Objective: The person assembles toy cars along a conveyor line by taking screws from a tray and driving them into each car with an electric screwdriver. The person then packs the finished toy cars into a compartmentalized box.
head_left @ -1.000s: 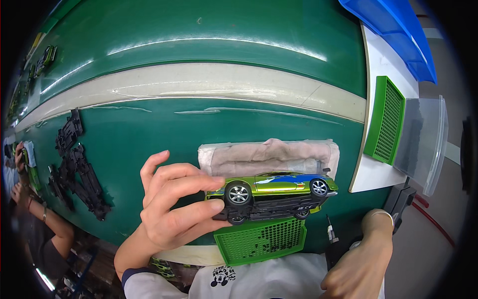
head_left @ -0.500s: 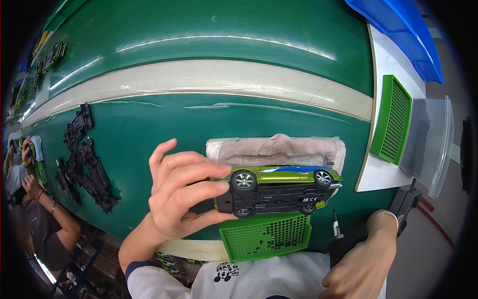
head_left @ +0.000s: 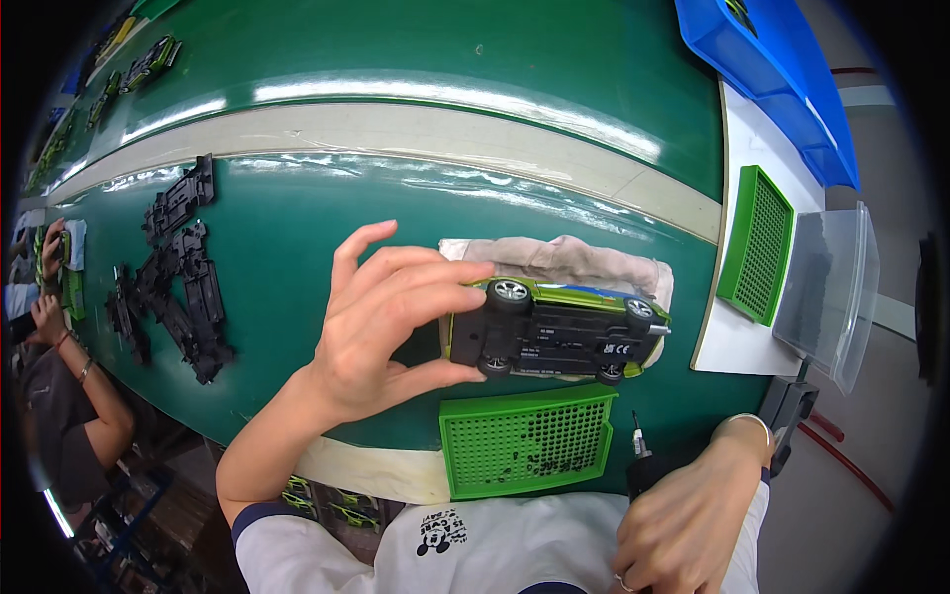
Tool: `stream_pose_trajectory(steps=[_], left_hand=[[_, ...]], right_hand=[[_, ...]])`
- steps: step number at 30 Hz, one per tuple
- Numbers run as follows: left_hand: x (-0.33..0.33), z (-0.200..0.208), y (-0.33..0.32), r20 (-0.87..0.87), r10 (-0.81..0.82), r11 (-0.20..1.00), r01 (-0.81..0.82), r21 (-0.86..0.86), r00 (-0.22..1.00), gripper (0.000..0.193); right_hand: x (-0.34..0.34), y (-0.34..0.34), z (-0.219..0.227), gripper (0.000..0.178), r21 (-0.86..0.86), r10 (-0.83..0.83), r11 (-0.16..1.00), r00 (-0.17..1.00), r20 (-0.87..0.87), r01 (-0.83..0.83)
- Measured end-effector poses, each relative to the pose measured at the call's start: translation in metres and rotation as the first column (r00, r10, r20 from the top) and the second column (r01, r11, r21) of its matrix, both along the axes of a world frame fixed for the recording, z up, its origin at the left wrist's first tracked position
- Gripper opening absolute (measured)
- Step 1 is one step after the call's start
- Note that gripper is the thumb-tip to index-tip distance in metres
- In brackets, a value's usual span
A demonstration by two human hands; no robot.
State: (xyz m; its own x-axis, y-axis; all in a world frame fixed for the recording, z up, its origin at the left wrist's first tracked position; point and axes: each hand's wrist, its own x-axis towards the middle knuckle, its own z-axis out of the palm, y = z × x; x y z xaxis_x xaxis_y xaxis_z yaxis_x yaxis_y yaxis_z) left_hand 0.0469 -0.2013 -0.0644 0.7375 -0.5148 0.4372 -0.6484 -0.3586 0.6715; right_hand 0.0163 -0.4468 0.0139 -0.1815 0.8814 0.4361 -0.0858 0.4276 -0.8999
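Note:
A green toy car (head_left: 569, 337) with blue decoration is in my left hand (head_left: 381, 327). The fingers and thumb grip one end of the car. Its black underside and silver-hubbed wheels face me. Behind it a folded pale cloth pad (head_left: 584, 259) lies on the green worktop. My right hand (head_left: 683, 515) is lower right, bent in toward my body and curled over a black power screwdriver (head_left: 653, 467). The bit points away from me; the fingertips and most of the handle are hidden. Just in front of me sits a green perforated tray (head_left: 485, 445) with small dark screws.
Black chassis parts (head_left: 183, 287) lie piled at left. To the right are another green perforated tray (head_left: 757, 247), a clear plastic bin (head_left: 831, 297) and a blue bin (head_left: 782, 89). A person's arm (head_left: 84, 376) shows far left; more toy cars (head_left: 148, 64) lie beyond.
My left hand has tilted the car so more of its underside faces me. The whole view has shifted slightly. My right hand stays by the screwdriver.

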Motion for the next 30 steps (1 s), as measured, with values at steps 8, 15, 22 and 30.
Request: stream_pose_trajectory(steps=[8, 15, 22, 30], left_hand=[[0.005, -0.001, 0.000, 0.027, -0.007, 0.999, 0.006, 0.041, 1.000, 0.061], [0.004, 0.004, 0.001, 0.079, -0.020, 0.998, 0.015, 0.067, 0.997, 0.053], [0.000, 0.003, -0.004, 0.224, -0.037, 0.992, 0.010, 0.122, 0.974, 0.040], [-0.003, -0.001, -0.002, 0.271, 0.021, 0.991, -0.055, 0.119, 0.962, 0.032]], right_hand=[[-0.002, 0.001, -0.001, 0.048, -0.061, 0.052, 0.997, 0.998, 0.018, -0.051], [-0.004, 0.000, 0.005, 0.048, -0.025, 0.070, 0.997, 0.994, 0.087, -0.068], [0.003, -0.024, 0.046, 0.024, 0.182, -0.259, 0.945, 0.961, -0.092, 0.272], [0.021, -0.044, 0.074, 0.029, 0.269, -0.835, 0.471, 0.523, -0.172, 0.840]])
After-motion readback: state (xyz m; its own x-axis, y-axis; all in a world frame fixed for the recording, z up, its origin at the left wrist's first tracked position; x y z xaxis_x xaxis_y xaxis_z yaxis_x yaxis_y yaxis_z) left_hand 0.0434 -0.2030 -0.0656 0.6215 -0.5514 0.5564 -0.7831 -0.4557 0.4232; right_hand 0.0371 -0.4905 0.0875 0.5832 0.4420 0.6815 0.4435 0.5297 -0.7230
